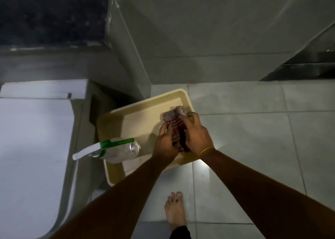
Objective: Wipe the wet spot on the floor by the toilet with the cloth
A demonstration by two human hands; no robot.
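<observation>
Dark red and striped, the bunched cotton cloth [176, 130] sits over the right-hand side of a beige plastic tray [126, 110] that lies on the pale tiled floor [253, 130] beside the white toilet [32, 139]. Both hands are closed on it: the left hand [165, 143] clasps the near, left part of the bundle, and the right hand [196, 133], a yellow band [206, 150] at its wrist, grips the right side with fingers curled over the top. The cloth's long axis runs from the tray's near edge toward its far right corner, a lighter crumpled end poking out beyond the right fingertips. A clear spray bottle with a green and white trigger [112, 150] lies on its side along the tray's left edge, nozzle hanging out toward the toilet. I cannot pick out a wet patch; only a glare shows on the tiles just by the tray's near right corner. The toilet lies to the left of the grip, so the left hand is probably nearer for the carry.
</observation>
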